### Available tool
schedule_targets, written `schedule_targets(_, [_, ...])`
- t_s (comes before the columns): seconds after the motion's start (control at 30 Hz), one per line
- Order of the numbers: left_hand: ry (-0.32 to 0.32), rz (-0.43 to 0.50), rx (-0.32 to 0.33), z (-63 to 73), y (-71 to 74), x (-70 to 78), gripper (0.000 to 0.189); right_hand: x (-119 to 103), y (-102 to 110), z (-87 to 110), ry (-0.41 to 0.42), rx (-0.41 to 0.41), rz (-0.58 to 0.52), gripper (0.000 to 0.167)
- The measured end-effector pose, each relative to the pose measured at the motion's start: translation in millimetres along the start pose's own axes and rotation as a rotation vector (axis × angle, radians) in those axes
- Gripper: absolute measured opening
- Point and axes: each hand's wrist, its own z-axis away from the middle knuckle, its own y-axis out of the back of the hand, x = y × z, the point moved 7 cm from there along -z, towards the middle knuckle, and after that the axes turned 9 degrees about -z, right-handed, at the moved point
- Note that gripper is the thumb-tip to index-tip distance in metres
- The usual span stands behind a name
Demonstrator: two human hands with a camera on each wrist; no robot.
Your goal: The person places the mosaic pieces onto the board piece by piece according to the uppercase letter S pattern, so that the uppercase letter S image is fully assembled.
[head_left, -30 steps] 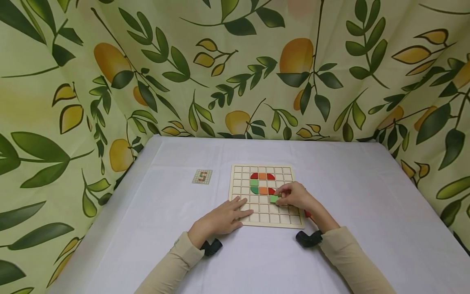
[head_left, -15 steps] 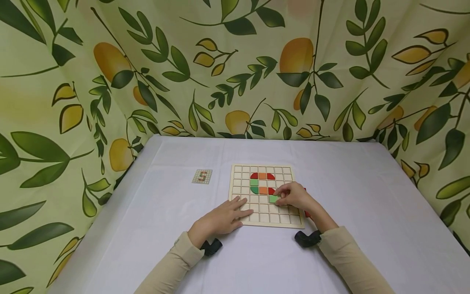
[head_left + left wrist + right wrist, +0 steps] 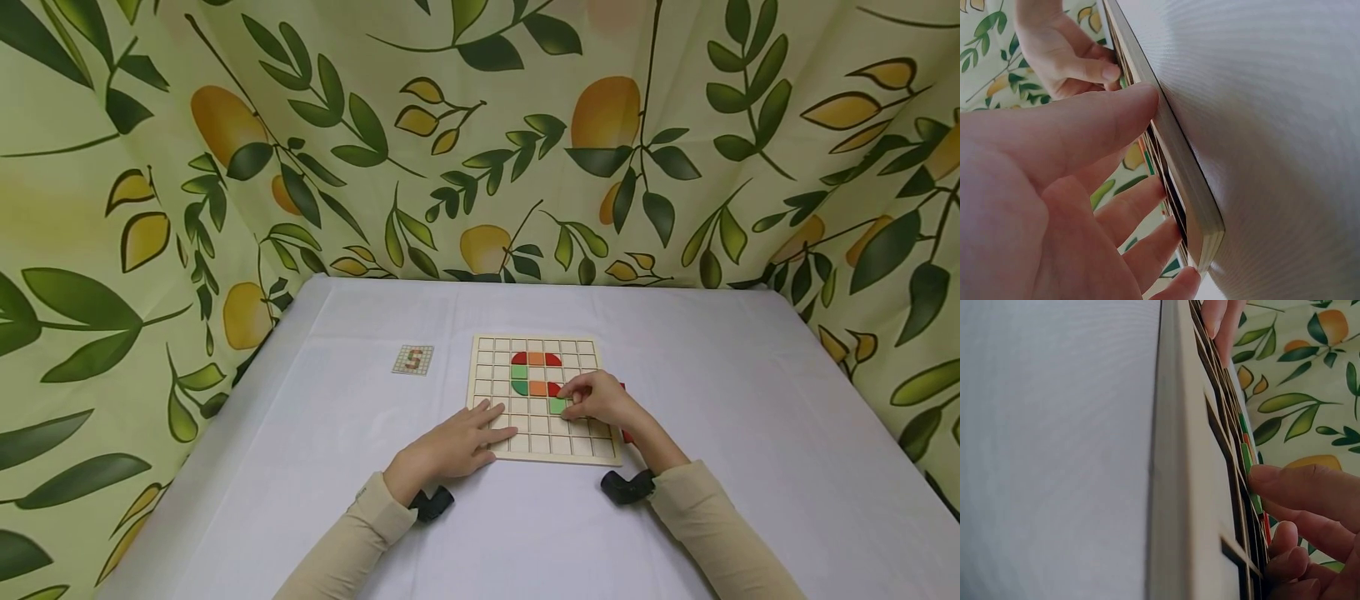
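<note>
A wooden grid board (image 3: 540, 447) lies on the table, with red, orange and green tiles forming a curved shape in its cells. My left hand (image 3: 450, 443) rests on its lower left part, fingers spread; in the left wrist view the thumb (image 3: 1110, 119) lies at the board's edge. With thumb and index finger, my right hand (image 3: 606, 400) pinches a light green square tile (image 3: 557, 406) at a cell just below a red tile (image 3: 553, 390). Seen from the right wrist, that green tile (image 3: 1248, 461) stands slightly proud of the grid. The fingers partly cover the red tile.
Left of the board lies a small square card (image 3: 413, 360) printed with an S on a grid. Red pieces (image 3: 627, 436) show beyond the board's right edge, partly hidden behind my right wrist. A patterned curtain (image 3: 480, 167) stands behind the white-covered table (image 3: 352, 375).
The green tile and my right hand have shifted very slightly left, and the tile now lines up with its cell. My left hand has stayed still.
</note>
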Motion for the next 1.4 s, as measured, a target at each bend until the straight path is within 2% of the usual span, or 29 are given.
schedule_targets(0.53, [-0.001,0.014,-0.004,0.6,1.0,0.4,0.046,7.1,9.4,3.2,-0.031,0.010,0.002,0.024])
schedule_targets(0.67, [-0.001,0.008,-0.005,-0.1,0.8,0.1,0.046,11.6,14.7,6.8,-0.064,0.020,-0.006,0.024])
schedule_targets(1.07, [-0.008,0.013,0.006,0.2,1.3,0.7,0.046,15.7,27.3,18.0,-0.055,0.040,0.004,0.024])
schedule_targets(1.4, [-0.018,0.007,0.004,0.9,2.3,2.1,0.046,20.8,33.4,31.5,-0.092,0.031,-0.021,0.027])
